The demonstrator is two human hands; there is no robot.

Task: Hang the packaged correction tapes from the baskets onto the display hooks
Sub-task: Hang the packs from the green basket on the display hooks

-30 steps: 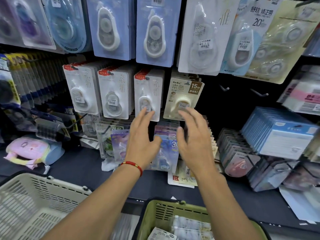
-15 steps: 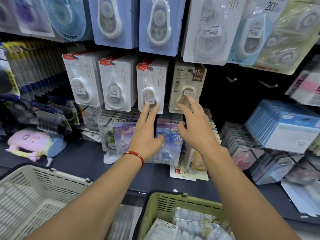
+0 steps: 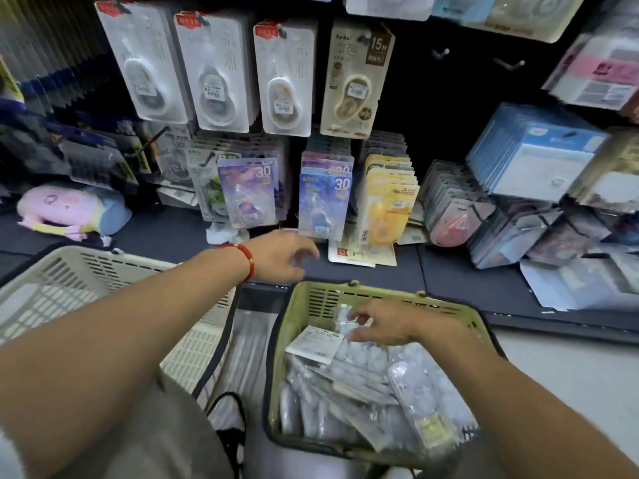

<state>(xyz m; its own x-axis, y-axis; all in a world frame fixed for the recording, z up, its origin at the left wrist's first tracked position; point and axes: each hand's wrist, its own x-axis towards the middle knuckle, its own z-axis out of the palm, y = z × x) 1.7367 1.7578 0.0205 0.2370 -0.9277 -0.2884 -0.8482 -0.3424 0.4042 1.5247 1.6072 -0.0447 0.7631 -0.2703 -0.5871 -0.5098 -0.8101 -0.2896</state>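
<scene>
The green basket (image 3: 460,310) stands low in the middle, full of clear-wrapped packaged correction tapes (image 3: 363,392). My right hand (image 3: 383,326) is inside it at the far end, fingers spread over a white-backed pack (image 3: 314,344) and holding nothing that I can see. Above the shelf edge, just behind the basket, my left hand (image 3: 283,257) with a red wrist cord hovers with loosely curled fingers and nothing in them. Rows of white packs (image 3: 221,74) and a blue pack (image 3: 325,202) hang on the display. Two bare hooks (image 3: 441,53) stick out at the upper right.
A beige basket (image 3: 69,271) stands at the left, beside the green one. On the dark shelf lie a pink plush case (image 3: 65,207) at the left and loose cards (image 3: 363,252) under the yellow packs. Blue boxed packs (image 3: 539,153) crowd the right.
Both hands have come down from the hanging packs. The right one has dropped into the green basket and the left one to the shelf edge. The view has tilted downward.
</scene>
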